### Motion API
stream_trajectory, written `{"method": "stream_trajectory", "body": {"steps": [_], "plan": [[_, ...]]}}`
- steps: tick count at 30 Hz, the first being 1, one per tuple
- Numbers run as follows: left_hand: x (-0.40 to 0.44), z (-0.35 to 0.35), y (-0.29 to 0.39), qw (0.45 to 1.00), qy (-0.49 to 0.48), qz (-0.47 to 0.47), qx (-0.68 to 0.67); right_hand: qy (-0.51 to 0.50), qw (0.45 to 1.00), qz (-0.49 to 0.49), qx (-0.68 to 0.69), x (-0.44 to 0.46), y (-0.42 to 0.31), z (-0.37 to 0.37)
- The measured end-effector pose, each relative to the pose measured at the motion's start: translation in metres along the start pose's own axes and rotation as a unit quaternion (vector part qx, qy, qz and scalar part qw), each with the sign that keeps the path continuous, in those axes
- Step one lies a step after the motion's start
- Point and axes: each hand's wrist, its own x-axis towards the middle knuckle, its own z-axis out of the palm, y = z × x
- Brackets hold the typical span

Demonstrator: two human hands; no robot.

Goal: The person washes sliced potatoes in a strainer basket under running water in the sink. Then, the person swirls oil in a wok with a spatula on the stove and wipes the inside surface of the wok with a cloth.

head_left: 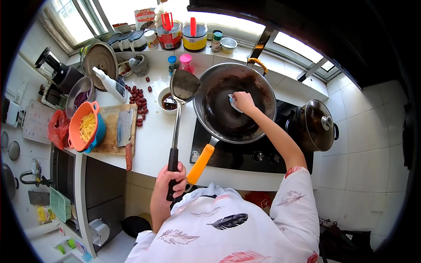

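My left hand (174, 179) is wrapped round the black handle of a long metal spatula (186, 86), whose blade is raised near the wok's left rim. Inside the large dark wok (228, 127), my right hand (244, 101) pinches a small white and light-blue cloth or paper (234, 104) against the inner surface. Brown residue marks the wok's inside. The wok sits over the black stove (237, 153), its orange handle (201, 164) pointing toward me. Left of the spatula blade stands a white bowl (165, 100) with dark liquid in it.
A lidded pot (319, 127) stands right of the wok. On the left are an orange colander (95, 106) with yellow strips, a cleaver (124, 127) on a wooden board (109, 113), red dates (141, 101) and a white bottle (115, 87). Jars (170, 37) line the sill.
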Motion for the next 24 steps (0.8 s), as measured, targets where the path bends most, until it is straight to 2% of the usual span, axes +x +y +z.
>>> {"method": "stream_trajectory", "body": {"steps": [1, 3, 5, 8, 13, 16, 17, 19, 21, 24], "plan": [[0.001, -0.001, 0.000, 1.000, -0.001, 0.000, 0.000, 0.001, 1.000, 0.000, -0.001, -0.001, -0.001, -0.005], [0.002, -0.002, 0.000, 1.000, -0.011, 0.001, -0.002, -0.057, 0.991, -0.051, -0.109, -0.003, -0.003, -0.018], [0.001, 0.000, 0.002, 1.000, -0.009, 0.003, -0.003, -0.060, 0.989, -0.063, -0.122, -0.002, 0.001, -0.013], [0.000, 0.000, 0.003, 1.000, -0.005, 0.003, -0.006, 0.030, 0.986, -0.042, -0.160, 0.002, 0.007, -0.004], [-0.002, 0.000, 0.004, 1.000, 0.005, 0.013, -0.014, 0.073, 0.990, 0.007, -0.121, 0.030, 0.004, 0.012], [-0.003, -0.002, 0.004, 1.000, 0.012, 0.017, -0.016, 0.114, 0.991, 0.009, -0.062, 0.048, -0.019, 0.033], [-0.003, -0.004, 0.004, 1.000, 0.012, 0.019, -0.018, 0.113, 0.991, 0.037, -0.059, 0.054, -0.032, 0.039], [-0.003, -0.006, 0.004, 1.000, 0.011, 0.021, -0.019, 0.108, 0.990, 0.083, 0.037, 0.059, -0.057, 0.044], [-0.003, -0.007, 0.004, 0.999, 0.003, 0.026, -0.019, 0.063, 0.971, 0.141, 0.182, 0.051, -0.091, 0.024], [-0.003, -0.004, 0.005, 0.999, 0.004, 0.029, -0.018, -0.003, 0.948, 0.111, 0.298, 0.036, -0.106, 0.021]]}}
